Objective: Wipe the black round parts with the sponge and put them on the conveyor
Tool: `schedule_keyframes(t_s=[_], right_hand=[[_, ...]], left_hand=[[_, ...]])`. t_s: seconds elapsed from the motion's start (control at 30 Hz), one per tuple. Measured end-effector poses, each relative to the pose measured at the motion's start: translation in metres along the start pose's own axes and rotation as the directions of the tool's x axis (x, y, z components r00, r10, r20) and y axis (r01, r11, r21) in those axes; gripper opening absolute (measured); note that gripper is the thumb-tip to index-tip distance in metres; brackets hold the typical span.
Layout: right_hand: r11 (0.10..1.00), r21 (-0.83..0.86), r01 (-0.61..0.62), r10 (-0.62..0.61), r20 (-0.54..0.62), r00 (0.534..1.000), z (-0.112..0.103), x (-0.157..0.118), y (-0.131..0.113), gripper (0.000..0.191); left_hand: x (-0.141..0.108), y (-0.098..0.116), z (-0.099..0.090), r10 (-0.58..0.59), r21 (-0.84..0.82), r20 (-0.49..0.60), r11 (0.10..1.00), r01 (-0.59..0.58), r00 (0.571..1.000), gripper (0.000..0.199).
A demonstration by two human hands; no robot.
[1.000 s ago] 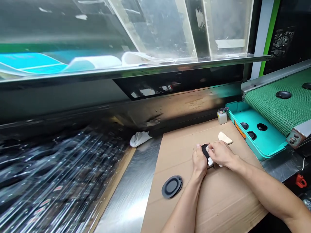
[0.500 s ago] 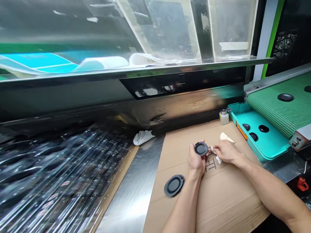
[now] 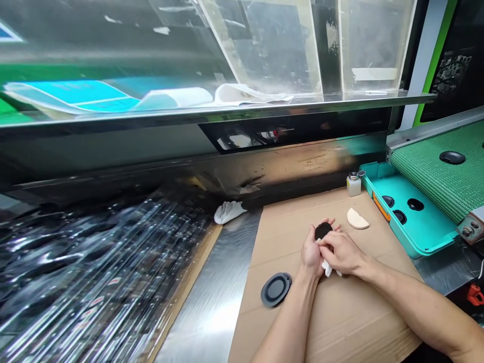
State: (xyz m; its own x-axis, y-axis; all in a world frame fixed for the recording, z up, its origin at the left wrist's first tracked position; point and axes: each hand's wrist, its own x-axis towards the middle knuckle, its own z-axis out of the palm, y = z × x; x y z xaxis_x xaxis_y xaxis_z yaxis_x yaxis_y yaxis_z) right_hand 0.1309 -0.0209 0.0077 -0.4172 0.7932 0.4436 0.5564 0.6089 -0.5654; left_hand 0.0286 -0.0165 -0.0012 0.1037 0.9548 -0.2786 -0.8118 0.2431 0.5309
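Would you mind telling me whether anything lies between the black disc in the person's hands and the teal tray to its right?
Yes. The right hand sits against the black disc, and past it a cream half-round piece lies on the cardboard before the teal tray.

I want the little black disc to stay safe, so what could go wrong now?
The black disc might slip from the left hand and fall, because the right hand is pressed close against it, with a white cloth beneath. The small bottle could get knocked over, since it stands near the far edge of the cardboard.
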Motion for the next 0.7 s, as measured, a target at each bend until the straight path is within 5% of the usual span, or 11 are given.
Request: schedule_keyframes(t_s=[0.2, 0.37, 0.47, 0.53, 0.6, 0.7], right_hand=[[0.996, -0.082, -0.038, 0.025, -0.156, 0.987, -0.005, 0.004, 0.01, 0.018], [0.988, 0.127, 0.083, -0.103, 0.16, 0.982, -0.024, -0.001, 0.006, 0.014], [0.99, 0.134, -0.034, -0.029, 0.445, 0.895, -0.049, -0.006, 0.009, 0.018], [0.99, 0.064, -0.124, 0.073, 0.518, 0.852, -0.063, -0.005, 0.016, 0.021], [0.982, -0.091, -0.163, 0.185, 0.369, 0.911, -0.069, -0.001, 0.024, 0.026], [0.887, -0.379, -0.264, 0.255, -0.075, 0.964, -0.067, 0.005, 0.042, 0.029]], left_hand=[[-0.004, -0.001, 0.0, -0.068, 0.001, 0.078, 0.998, 0.068, 0.995, 0.038], [-0.001, 0.008, -0.005, -0.163, -0.004, 0.076, 0.986, 0.164, 0.984, 0.038], [0.007, 0.019, -0.011, -0.107, -0.122, 0.031, 0.986, 0.11, 0.994, 0.035], [0.011, 0.026, -0.013, -0.067, -0.231, 0.004, 0.971, 0.066, 0.998, 0.035], [0.012, 0.032, -0.014, -0.063, -0.311, -0.006, 0.949, 0.058, 0.998, 0.036], [0.009, 0.037, -0.013, -0.069, -0.364, 0.019, 0.929, 0.071, 0.997, 0.04]])
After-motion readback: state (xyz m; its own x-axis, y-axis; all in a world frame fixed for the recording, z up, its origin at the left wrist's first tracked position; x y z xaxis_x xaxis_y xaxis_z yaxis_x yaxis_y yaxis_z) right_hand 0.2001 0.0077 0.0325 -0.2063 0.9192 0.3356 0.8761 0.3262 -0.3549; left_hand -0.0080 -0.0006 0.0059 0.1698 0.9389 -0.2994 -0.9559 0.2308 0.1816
